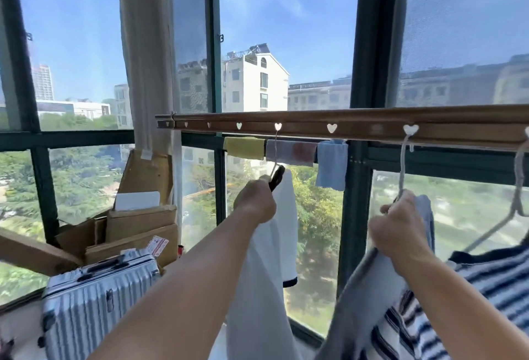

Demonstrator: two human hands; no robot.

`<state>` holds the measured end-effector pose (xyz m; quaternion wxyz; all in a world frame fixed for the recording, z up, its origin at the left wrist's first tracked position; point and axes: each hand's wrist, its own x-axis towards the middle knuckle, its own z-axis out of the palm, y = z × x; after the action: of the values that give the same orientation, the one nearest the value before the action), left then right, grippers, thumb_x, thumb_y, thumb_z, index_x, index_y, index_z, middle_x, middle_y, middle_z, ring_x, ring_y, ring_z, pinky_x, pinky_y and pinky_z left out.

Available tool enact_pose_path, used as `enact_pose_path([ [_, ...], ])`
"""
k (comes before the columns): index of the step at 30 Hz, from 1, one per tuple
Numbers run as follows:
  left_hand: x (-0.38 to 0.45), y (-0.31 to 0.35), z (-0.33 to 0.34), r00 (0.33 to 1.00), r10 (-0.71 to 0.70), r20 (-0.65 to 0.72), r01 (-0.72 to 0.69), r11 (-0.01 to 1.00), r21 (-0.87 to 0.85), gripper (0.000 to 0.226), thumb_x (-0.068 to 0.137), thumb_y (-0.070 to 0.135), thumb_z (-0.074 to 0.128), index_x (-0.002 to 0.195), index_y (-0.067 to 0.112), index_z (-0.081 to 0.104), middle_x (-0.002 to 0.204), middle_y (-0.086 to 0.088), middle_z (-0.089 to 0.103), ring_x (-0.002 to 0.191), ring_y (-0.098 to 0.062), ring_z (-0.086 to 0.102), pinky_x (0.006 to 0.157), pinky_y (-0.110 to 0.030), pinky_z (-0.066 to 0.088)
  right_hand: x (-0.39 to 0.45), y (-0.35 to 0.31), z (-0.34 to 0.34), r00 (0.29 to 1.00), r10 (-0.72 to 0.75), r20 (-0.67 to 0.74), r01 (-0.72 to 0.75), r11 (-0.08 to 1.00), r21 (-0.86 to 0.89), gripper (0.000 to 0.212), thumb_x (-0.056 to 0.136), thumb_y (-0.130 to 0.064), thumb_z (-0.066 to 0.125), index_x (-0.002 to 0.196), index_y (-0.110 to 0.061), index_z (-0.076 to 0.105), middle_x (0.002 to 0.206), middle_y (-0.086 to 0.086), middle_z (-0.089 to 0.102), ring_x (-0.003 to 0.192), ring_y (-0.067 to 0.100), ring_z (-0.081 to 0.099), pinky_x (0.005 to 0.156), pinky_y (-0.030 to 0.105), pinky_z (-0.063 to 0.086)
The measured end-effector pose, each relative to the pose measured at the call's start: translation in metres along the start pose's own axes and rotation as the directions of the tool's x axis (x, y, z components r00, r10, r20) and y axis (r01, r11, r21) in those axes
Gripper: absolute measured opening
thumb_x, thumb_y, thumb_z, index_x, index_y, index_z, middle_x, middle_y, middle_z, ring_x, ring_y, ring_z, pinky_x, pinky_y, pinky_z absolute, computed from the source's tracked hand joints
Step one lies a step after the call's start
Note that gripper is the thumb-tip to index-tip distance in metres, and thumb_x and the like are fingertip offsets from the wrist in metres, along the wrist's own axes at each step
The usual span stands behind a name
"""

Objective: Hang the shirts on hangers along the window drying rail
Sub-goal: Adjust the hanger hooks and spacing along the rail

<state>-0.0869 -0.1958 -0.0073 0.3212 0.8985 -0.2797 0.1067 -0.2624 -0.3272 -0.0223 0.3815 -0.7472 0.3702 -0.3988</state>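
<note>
A brown drying rail [357, 123] with heart-shaped holes runs across the window. My left hand [254, 202] grips the dark hanger [277, 178] of a white shirt [282, 233]; its wire hook sits in a heart hole. My right hand [398, 231] grips a light blue-grey shirt [372, 282] at the shoulder of its hanger, whose pale hook [403, 165] hangs from another hole further right. A navy-and-white striped shirt [492, 279] hangs on a third hanger [518, 199] at the far right.
Small cloths, yellow [244, 148], grey-red [291, 152] and blue [332, 163], hang on a bar below the rail. A silver suitcase [94, 299] and cardboard boxes [137, 225] stand at lower left. A curtain [146, 53] hangs beside the window frame [369, 44].
</note>
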Motion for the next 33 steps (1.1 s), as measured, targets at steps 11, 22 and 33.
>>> enact_pose_path([
  [11, 0.044, -0.024, 0.015, 0.992, 0.127, -0.005, -0.127, 0.992, 0.016, 0.057, 0.088, 0.003, 0.039, 0.142, 0.018, 0.029, 0.135, -0.014, 0.042, 0.117, -0.036, 0.051, 0.09, -0.045, 0.045, -0.01, -0.011, 0.014, 0.993, 0.003, -0.116, 0.007, 0.996, 0.084, 0.05, 0.083, 0.007, 0.04, 0.128, -0.015, 0.043, 0.087, 0.008, 0.055, 0.078, 0.029, 0.052, 0.061, 0.031, 0.04],
  [22, 0.048, -0.014, -0.003, 0.951, 0.279, -0.13, -0.281, 0.96, 0.003, 0.06, 0.086, 0.012, 0.047, 0.14, 0.017, 0.021, 0.141, -0.012, 0.022, 0.128, -0.031, 0.025, 0.104, -0.04, 0.031, -0.026, -0.024, 0.011, 0.986, -0.048, -0.162, 0.047, 0.999, -0.009, 0.058, 0.085, 0.004, 0.038, 0.139, -0.019, 0.037, 0.085, 0.0, 0.053, 0.076, 0.021, 0.052, 0.064, 0.031, 0.042],
  [33, 0.069, 0.04, -0.024, 0.74, 0.537, -0.404, -0.565, 0.823, 0.058, 0.069, 0.088, 0.015, 0.051, 0.146, 0.019, 0.014, 0.153, 0.001, 0.012, 0.143, -0.023, 0.006, 0.115, -0.041, 0.009, -0.039, -0.029, 0.015, 0.96, -0.146, -0.239, 0.147, 0.989, -0.012, 0.056, 0.087, 0.002, 0.039, 0.139, -0.018, 0.038, 0.086, -0.001, 0.056, 0.078, 0.025, 0.055, 0.068, 0.035, 0.045],
])
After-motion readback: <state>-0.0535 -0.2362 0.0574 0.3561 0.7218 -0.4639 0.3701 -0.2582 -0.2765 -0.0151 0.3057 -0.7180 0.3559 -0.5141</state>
